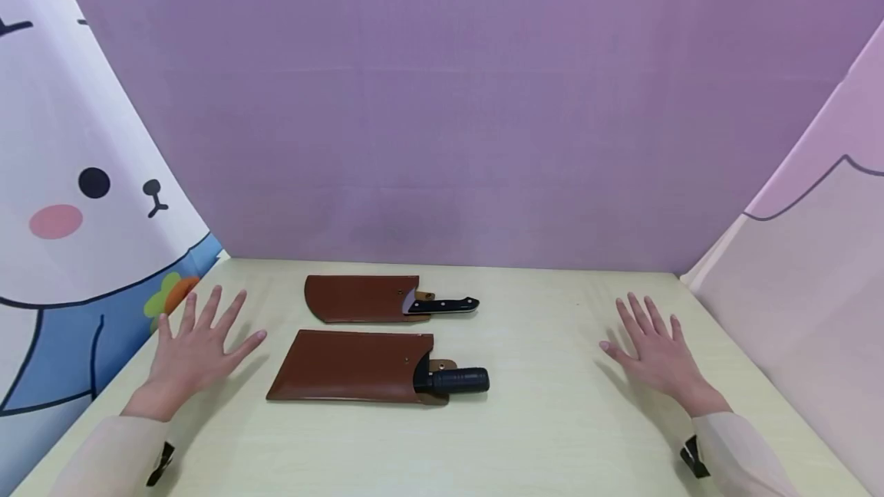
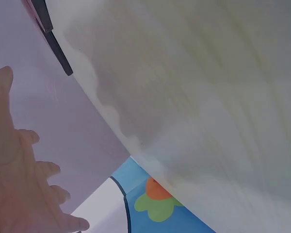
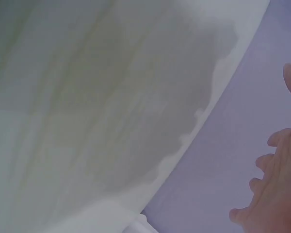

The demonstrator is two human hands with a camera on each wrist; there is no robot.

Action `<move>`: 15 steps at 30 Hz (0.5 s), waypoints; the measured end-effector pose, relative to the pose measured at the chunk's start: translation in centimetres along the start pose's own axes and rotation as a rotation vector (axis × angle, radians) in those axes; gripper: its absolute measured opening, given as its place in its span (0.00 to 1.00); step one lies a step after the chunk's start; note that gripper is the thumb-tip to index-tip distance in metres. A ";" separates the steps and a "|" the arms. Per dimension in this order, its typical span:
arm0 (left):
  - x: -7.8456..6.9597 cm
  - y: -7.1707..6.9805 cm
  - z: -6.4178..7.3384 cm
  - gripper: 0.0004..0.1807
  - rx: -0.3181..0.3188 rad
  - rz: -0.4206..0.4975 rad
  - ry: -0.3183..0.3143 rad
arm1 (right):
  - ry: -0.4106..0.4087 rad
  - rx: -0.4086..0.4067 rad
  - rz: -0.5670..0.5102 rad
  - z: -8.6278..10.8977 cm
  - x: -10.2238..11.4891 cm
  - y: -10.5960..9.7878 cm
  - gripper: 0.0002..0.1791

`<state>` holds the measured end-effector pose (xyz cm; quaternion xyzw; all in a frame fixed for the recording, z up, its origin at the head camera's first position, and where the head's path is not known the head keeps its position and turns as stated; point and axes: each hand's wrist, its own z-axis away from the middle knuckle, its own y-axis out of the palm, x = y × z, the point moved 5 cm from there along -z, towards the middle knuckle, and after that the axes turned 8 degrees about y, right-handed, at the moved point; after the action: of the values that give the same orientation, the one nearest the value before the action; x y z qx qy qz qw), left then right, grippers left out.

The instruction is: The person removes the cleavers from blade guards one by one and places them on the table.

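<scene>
Two knives in brown leather sheaths lie side by side on the table, handles toward the right. The farther knife (image 1: 445, 305) has a slim black riveted handle, and its sheath (image 1: 362, 299) has a rounded end. Nearer is a knife with a thick ribbed black handle (image 1: 459, 380) in a broader, straight-ended sheath (image 1: 348, 366). Both blades are largely hidden. My left hand (image 1: 196, 359), fingers spread, is held over the table left of the sheaths, touching neither. Far to the right, my right hand (image 1: 659, 359) is also spread and holds nothing.
The pale table (image 1: 545, 436) meets a purple backdrop (image 1: 449, 113) at its far edge. A cartoon-printed cloth (image 1: 110, 251) borders the left side, and a pale pink cloth (image 1: 815, 274) the right. Dark bands show under both cuffs.
</scene>
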<state>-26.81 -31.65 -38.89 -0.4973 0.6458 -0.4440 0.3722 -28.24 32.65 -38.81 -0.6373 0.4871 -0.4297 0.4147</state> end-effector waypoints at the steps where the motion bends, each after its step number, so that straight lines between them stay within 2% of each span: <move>1: 0.0 0.0 0.0 0.46 -0.002 0.001 0.004 | -0.004 -0.003 0.001 0.0 0.1 0.0 0.43; 15: -1.1 -0.3 -0.3 0.45 -0.009 -0.001 0.055 | -0.096 -0.052 0.007 -0.4 1.8 -0.1 0.42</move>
<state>-26.76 -30.56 -38.43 -0.4868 0.6575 -0.4549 0.3518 -28.28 30.83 -38.38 -0.6661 0.4799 -0.3843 0.4224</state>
